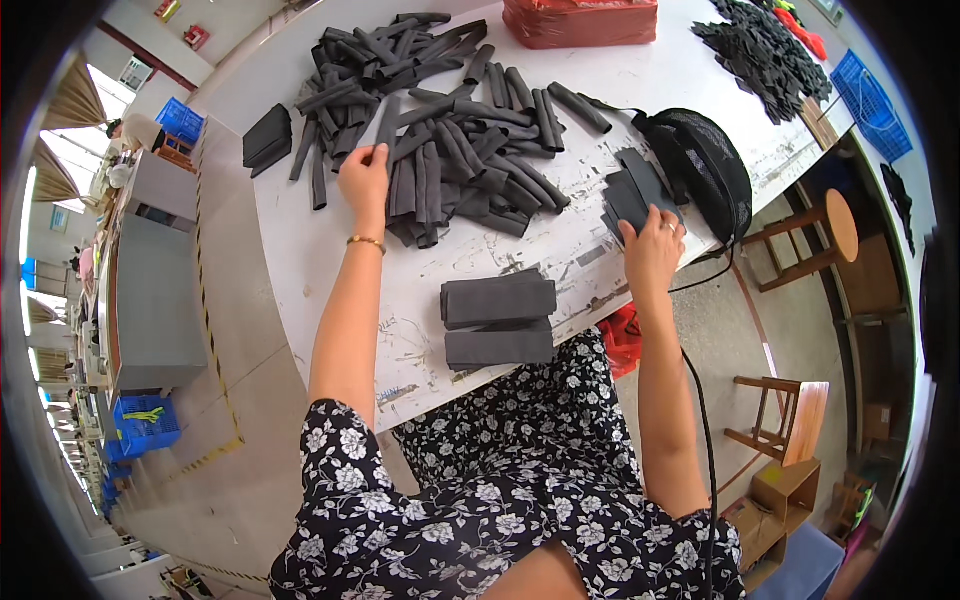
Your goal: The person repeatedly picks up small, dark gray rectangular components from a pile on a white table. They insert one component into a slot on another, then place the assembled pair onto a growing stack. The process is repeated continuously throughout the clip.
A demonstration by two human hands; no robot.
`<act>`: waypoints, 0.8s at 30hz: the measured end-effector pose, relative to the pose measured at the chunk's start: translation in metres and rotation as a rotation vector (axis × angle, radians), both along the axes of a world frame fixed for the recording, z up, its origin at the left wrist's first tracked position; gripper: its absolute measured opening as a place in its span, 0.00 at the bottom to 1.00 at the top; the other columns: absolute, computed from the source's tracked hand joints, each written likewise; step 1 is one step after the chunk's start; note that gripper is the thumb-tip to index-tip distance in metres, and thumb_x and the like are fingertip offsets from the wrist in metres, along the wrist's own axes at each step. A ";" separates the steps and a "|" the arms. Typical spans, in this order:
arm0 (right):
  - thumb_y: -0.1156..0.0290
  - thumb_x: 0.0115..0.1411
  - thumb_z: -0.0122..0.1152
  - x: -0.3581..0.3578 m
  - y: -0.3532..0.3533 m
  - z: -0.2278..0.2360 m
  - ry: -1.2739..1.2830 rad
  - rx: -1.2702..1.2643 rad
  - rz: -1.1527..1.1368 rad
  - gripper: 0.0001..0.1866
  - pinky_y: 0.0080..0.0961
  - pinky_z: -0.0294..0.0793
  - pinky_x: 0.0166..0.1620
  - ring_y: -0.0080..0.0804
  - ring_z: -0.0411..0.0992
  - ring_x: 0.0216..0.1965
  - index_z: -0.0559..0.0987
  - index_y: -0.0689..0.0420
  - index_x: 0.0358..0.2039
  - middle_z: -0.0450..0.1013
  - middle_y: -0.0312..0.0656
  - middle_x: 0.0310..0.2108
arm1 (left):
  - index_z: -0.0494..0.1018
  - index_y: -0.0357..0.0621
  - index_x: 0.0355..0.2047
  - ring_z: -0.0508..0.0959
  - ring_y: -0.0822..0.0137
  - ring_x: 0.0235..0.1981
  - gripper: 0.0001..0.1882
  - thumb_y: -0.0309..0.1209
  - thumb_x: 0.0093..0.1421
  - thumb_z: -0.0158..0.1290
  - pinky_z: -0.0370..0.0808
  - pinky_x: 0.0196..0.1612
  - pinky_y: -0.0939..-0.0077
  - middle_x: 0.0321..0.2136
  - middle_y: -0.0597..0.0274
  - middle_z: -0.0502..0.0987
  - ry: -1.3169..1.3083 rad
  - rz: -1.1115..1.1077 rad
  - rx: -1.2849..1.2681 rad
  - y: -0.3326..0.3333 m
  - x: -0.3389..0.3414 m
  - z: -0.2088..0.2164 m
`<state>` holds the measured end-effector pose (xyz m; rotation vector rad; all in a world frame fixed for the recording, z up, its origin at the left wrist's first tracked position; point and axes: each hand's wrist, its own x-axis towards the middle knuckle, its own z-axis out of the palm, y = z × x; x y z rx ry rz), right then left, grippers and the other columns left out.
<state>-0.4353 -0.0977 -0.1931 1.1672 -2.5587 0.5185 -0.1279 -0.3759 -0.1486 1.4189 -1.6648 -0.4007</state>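
Note:
My left hand (365,182) is closed, its fingertips pinching a dark grey fabric tube (388,122) at the near left side of a big loose pile of similar tubes (460,150). To the right, my right hand (654,245) lies with its fingers apart on a fanned stack of flat dark fabric pieces (632,185). Nearer to me, between my arms, two neat stacks of flat dark pieces lie one behind the other: the farther stack (498,298) and the nearer stack (498,346).
A black mesh bag (700,165) with a cable stands right of my right hand. On the white table (320,270) also lie a small dark stack (267,138), a red wrapped bundle (580,22) and a heap of dark pieces (762,60). Wooden stools (785,415) stand at the right.

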 end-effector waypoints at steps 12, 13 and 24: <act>0.73 0.55 0.55 0.022 0.000 -0.024 0.356 0.289 0.248 0.03 0.27 0.72 0.40 0.33 0.72 0.39 0.77 0.54 0.30 0.74 0.39 0.32 | 0.71 0.29 0.45 0.81 0.54 0.40 0.16 0.33 0.69 0.45 0.81 0.42 0.65 0.42 0.46 0.79 1.257 -0.372 0.565 0.156 0.030 0.022; 0.74 0.55 0.55 0.023 0.005 -0.027 0.349 0.275 0.275 0.03 0.27 0.73 0.40 0.34 0.72 0.39 0.75 0.55 0.31 0.73 0.39 0.32 | 0.70 0.29 0.49 0.80 0.53 0.45 0.17 0.33 0.69 0.46 0.81 0.46 0.64 0.45 0.46 0.78 1.291 -0.406 0.604 0.164 0.034 0.018; 0.79 0.61 0.57 0.041 0.031 0.032 -0.295 -0.483 0.487 0.12 0.29 0.72 0.41 0.40 0.73 0.37 0.73 0.59 0.46 0.74 0.48 0.36 | 0.72 0.31 0.42 0.80 0.58 0.42 0.14 0.24 0.59 0.60 0.81 0.47 0.61 0.36 0.50 0.78 1.682 -0.372 0.770 0.233 0.053 0.029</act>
